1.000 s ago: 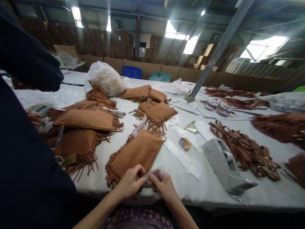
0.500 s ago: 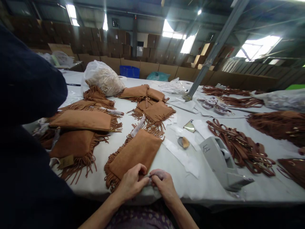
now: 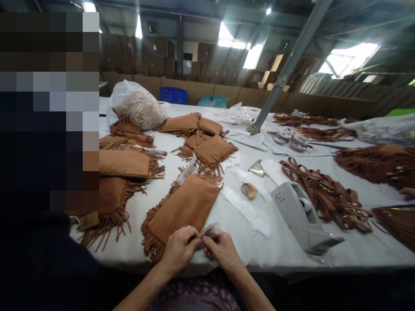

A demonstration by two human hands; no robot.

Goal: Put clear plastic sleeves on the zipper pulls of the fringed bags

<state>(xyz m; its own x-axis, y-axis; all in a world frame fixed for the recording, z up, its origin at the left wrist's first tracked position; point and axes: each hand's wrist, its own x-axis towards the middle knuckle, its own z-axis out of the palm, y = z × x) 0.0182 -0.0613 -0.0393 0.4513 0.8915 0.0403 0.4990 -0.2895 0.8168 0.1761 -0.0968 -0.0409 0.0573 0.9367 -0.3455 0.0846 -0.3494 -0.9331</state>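
Note:
A tan suede fringed bag [image 3: 186,207] lies flat in front of me, its fringe to the left. At its lower right corner my left hand [image 3: 181,248] is closed in a pinch. My right hand [image 3: 220,250] pinches a thin translucent piece of wrapping [image 3: 212,230], which bulges above its fingers. Both sets of fingertips meet at this wrapping, and the small part inside it is hidden. A wrapped zipper pull or tassel [image 3: 187,172] lies at the bag's top edge.
A grey tape dispenser [image 3: 296,216] stands to the right, beside brown straps with metal clips [image 3: 327,196]. White paper strips [image 3: 248,211] lie between. More fringed bags [image 3: 125,162] are stacked left, near a blurred-out person. A metal post [image 3: 285,73] rises from the table [image 3: 233,255].
The wrapping now puffs up higher between my hands, and my right fingers have turned slightly around it. The view has shifted a little. The bag has stayed in place.

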